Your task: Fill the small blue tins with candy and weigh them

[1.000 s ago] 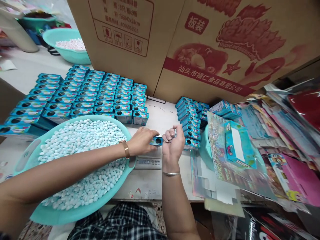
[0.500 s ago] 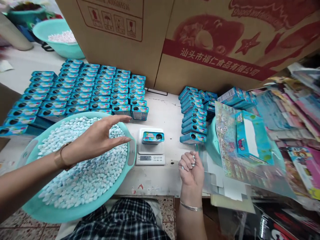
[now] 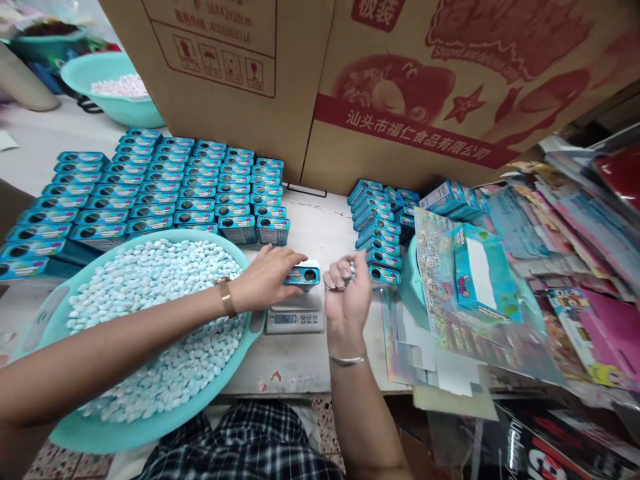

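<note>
My left hand (image 3: pixel 267 283) grips a small blue candy box (image 3: pixel 303 275) that sits on a white digital scale (image 3: pixel 295 319). My right hand (image 3: pixel 346 290) hovers just right of the box, fingers curled into a loose fist around something small I cannot make out. A large teal basin (image 3: pixel 257 323) full of pale blue candies (image 3: pixel 150 313) lies under my left forearm.
Rows of filled blue boxes (image 3: pixel 150 190) stand behind the basin. A smaller stack of blue boxes (image 3: pixel 383 233) is right of the scale. Big cardboard cartons (image 3: pixel 350 80) wall the back. Printed packaging sheets (image 3: pixel 525 287) pile up at right. Another teal basin (image 3: pixel 107 87) sits far left.
My left hand came back from above the basin and took hold of the box on the scale. My right hand rose from the table edge to beside the box.
</note>
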A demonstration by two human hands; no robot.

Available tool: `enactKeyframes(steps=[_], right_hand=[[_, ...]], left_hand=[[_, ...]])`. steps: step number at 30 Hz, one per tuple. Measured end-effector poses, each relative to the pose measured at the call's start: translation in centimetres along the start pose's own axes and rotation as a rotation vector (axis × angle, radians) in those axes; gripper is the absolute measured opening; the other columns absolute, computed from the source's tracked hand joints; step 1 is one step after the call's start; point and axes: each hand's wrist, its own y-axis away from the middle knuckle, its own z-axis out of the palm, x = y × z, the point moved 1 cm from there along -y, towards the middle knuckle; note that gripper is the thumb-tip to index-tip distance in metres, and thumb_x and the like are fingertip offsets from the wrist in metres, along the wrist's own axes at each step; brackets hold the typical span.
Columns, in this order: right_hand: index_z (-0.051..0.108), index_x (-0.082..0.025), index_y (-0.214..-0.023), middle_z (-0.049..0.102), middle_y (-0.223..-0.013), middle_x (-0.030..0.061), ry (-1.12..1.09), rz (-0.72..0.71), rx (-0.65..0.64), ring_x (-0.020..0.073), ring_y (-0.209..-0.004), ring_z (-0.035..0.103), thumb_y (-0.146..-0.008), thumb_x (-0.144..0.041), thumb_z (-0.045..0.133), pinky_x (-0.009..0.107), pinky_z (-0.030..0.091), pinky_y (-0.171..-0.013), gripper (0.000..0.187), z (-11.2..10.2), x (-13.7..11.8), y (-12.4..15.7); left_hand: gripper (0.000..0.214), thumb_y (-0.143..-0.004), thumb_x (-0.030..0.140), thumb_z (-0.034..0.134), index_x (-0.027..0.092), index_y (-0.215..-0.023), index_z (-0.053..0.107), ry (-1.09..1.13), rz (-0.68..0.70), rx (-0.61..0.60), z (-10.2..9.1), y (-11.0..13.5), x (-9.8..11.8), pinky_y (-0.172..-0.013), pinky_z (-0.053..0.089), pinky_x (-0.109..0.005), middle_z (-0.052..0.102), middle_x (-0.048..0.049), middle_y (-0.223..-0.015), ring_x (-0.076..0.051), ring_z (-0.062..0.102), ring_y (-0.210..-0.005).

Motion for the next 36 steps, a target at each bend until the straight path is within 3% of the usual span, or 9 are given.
enactKeyframes(steps=[3,7,13,17,22,28,32,36], right_hand=[[0.053,-0.019,-0.075,0.037,-0.052,-0.0099,0.131,-0.11,-0.018,0.0044,-0.045,0.037,-0.089,-0.043,0.058,0.018,0.033,-0.047,0.029,1.7,1.4,-0.6],[0.053,-0.019,-0.074,0.039,-0.052,-0.0096,0.149,-0.161,0.005,0.0053,-0.048,0.042,-0.088,-0.044,0.059,0.019,0.039,-0.052,0.029,2.0,2.3,-1.0],[0.049,-0.019,-0.074,0.035,-0.051,-0.0118,-0.015,-0.004,0.049,0.0036,-0.041,0.033,-0.087,-0.039,0.062,0.015,0.028,-0.041,0.027,1.5,1.1,-1.7],[0.046,-0.019,-0.073,0.033,-0.05,-0.0126,-0.164,0.12,0.014,0.0028,-0.036,0.027,-0.092,-0.031,0.055,0.014,0.021,-0.035,0.024,-0.2,-0.9,-1.6],[0.048,-0.018,-0.075,0.036,-0.051,-0.0116,-0.252,0.131,-0.007,0.003,-0.036,0.031,-0.093,-0.025,0.052,0.015,0.024,-0.035,0.02,-3.5,-2.9,0.1],[0.048,-0.019,-0.074,0.035,-0.051,-0.0117,-0.21,0.112,0.045,0.0031,-0.037,0.029,-0.09,-0.024,0.057,0.014,0.024,-0.035,0.02,-5.9,-3.2,1.0],[0.046,-0.019,-0.072,0.031,-0.052,-0.012,-0.155,0.089,0.046,0.0034,-0.037,0.026,-0.089,-0.026,0.059,0.014,0.024,-0.036,0.023,-5.4,-2.9,1.0],[0.046,-0.019,-0.072,0.03,-0.051,-0.0121,-0.134,0.094,0.055,0.0035,-0.037,0.025,-0.089,-0.029,0.06,0.013,0.024,-0.036,0.024,-3.7,-2.4,0.6]], left_hand=[[0.052,-0.08,0.041,0.068,0.019,-0.125,0.054,0.021,-0.009,-0.002,0.6,-0.5,0.1,-0.097,0.036,-0.044,0.062,-0.0089,-0.116,-0.028,0.054,-0.112],[0.052,-0.08,0.041,0.068,0.02,-0.125,0.054,0.043,-0.012,-0.006,1.0,-0.6,0.0,-0.095,0.037,-0.044,0.063,-0.0084,-0.114,-0.028,0.055,-0.11],[0.056,-0.079,0.041,0.069,0.019,-0.127,0.053,0.044,-0.009,-0.009,0.8,-0.3,-0.4,-0.097,0.035,-0.046,0.062,-0.0092,-0.119,-0.029,0.054,-0.114],[0.06,-0.079,0.044,0.069,0.019,-0.131,0.05,0.028,-0.013,0.024,-0.9,1.0,-1.0,-0.101,0.034,-0.045,0.06,-0.0091,-0.125,-0.029,0.052,-0.117],[0.063,-0.082,0.047,0.066,0.019,-0.134,0.047,0.029,-0.015,0.08,-3.0,3.2,-2.2,-0.101,0.036,-0.04,0.056,-0.0095,-0.131,-0.028,0.049,-0.121],[0.06,-0.084,0.05,0.063,0.021,-0.133,0.048,0.004,0.011,0.105,-3.2,3.6,-2.5,-0.1,0.037,-0.039,0.057,-0.0091,-0.13,-0.027,0.05,-0.119],[0.059,-0.083,0.048,0.064,0.019,-0.133,0.049,-0.003,0.006,0.074,-2.8,2.6,-1.4,-0.099,0.036,-0.041,0.058,-0.0108,-0.129,-0.029,0.05,-0.119],[0.06,-0.082,0.046,0.066,0.019,-0.133,0.049,-0.016,-0.013,0.025,-2.1,1.4,-0.5,-0.099,0.035,-0.043,0.058,-0.0105,-0.126,-0.029,0.051,-0.117]])
